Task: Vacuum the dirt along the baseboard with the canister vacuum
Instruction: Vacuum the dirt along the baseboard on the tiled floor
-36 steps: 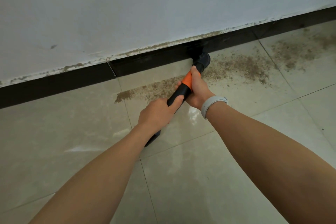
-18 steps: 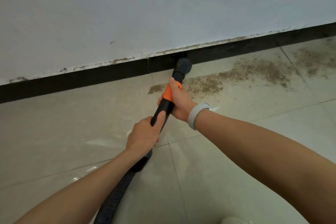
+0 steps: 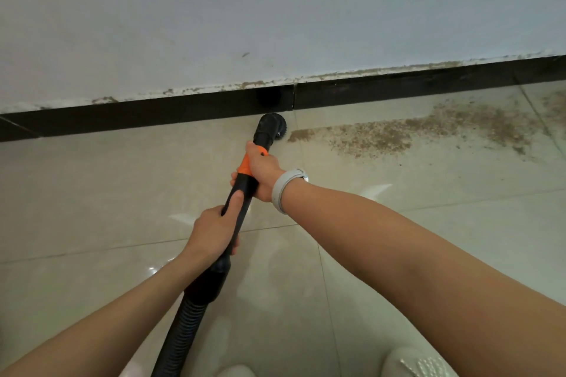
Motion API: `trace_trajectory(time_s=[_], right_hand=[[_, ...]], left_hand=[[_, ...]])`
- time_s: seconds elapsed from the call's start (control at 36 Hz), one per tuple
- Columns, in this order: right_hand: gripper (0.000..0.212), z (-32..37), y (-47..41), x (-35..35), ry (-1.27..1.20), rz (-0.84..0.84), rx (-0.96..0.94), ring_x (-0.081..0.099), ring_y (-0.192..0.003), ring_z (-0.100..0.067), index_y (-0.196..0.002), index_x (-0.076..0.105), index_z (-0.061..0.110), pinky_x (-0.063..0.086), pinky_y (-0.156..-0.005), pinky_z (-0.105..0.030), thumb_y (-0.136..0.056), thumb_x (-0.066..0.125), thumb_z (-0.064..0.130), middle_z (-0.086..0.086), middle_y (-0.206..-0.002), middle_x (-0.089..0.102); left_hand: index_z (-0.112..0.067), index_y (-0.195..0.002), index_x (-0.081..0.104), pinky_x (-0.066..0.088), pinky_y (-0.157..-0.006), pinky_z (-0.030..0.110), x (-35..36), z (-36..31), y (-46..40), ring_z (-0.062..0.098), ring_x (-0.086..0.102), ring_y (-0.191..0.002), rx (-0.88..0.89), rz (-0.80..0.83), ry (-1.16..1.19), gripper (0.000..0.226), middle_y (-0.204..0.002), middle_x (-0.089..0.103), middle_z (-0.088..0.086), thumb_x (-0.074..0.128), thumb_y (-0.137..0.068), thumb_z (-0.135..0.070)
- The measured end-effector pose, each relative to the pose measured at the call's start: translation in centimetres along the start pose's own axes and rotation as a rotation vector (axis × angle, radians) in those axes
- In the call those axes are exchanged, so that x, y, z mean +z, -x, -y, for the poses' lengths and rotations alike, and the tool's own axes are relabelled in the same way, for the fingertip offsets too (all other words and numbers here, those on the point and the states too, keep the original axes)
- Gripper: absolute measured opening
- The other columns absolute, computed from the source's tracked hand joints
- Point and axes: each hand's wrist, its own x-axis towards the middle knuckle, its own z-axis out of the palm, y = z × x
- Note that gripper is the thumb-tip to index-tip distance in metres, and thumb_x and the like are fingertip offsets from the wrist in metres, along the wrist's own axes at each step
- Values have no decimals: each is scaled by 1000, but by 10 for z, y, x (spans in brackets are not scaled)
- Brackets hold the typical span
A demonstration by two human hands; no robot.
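Both hands clamped on the black vacuum wand, right hand ahead at its orange collar, left hand behind, round brush nozzle mid-frame near the black baseboard, brown dirt to its right on glossy beige tile floor, white wall above.

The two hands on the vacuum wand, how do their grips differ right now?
The right hand grips the wand farther forward, over its orange collar near the brush head; the left hand grips farther back, near the ribbed hose. The right wrist wears a pale band; the left is bare. The left thumb lies along the wand. Both wrap the wand.
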Motion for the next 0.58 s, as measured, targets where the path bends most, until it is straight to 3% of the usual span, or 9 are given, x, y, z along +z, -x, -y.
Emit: trace_trajectory(time_s=[0.42,0.58], right_hand=[[34,-39,8,-37,-77,-64,-20,57,-58,-21,-110,41,11,54,-53,-33,-98,50,41,-9,-78,50],[39,-12,2,-22,-13,-99,-51,59,-61,-22,-119,40,10,57,-62,-39,-98,50,42,-11,-85,53]], left_hand=[[-8,-75,54,48,-49,27,27,20,31,17,56,-42,23,84,-72,56,-51,61,6,37,-96,-56],[-5,-75,55,46,-45,25,23,3,11,20,56,-43,21,38,-22,58,-54,61,11,37,-97,-55]])
